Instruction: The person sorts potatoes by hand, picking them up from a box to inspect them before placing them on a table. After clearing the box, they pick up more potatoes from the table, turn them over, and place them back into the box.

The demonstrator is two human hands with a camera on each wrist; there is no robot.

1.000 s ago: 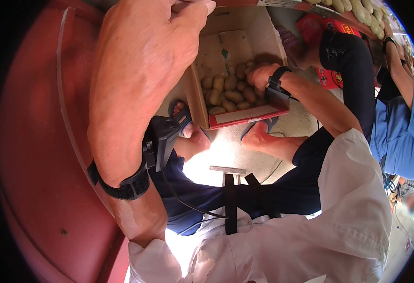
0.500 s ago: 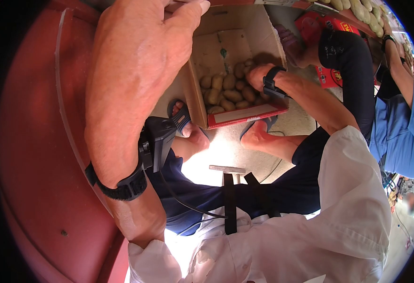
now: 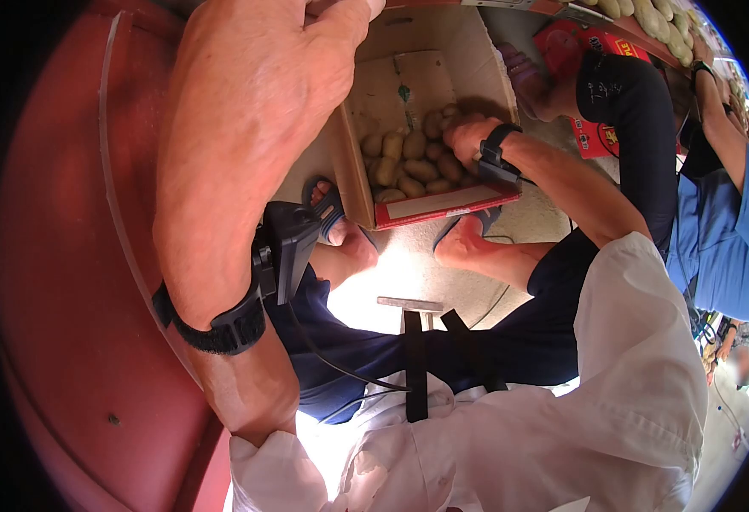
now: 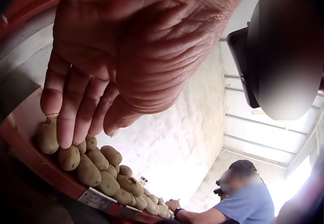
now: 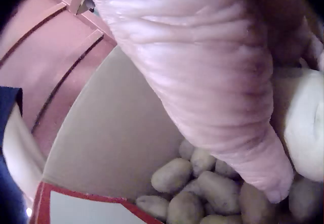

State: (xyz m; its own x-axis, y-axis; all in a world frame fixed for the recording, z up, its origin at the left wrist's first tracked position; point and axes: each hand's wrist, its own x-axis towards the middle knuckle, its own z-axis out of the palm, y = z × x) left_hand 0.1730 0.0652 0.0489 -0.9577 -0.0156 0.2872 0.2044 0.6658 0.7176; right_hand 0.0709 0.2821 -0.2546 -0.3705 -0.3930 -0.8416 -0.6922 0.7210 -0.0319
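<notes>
In the head view a cardboard box (image 3: 351, 171) with a red rim stands between the person's feet, with several brown potatoes (image 3: 421, 171) heaped in its near end. The right hand (image 3: 470, 138) reaches over the box's right side into the heap. Its fingers curl round a pale potato (image 5: 306, 125) in the right wrist view, thumb pointing down beside it; the far fingers are mostly hidden. The left hand (image 4: 121, 57) is raised over a red ledge, its fingers fairly straight and their tips right at a row of potatoes (image 4: 106, 176).
A large red panel (image 3: 76, 282) fills the left side. Another person in a blue shirt (image 4: 248, 204) reaches toward the far end of the potato row. Red cartons (image 3: 592, 141) stand on the floor at right. A bar-shaped metal piece (image 3: 410, 305) lies between the legs.
The right hand stays at the potatoes in the box, its wrist turning slightly. The left hand shifts a little left, then partly back.
</notes>
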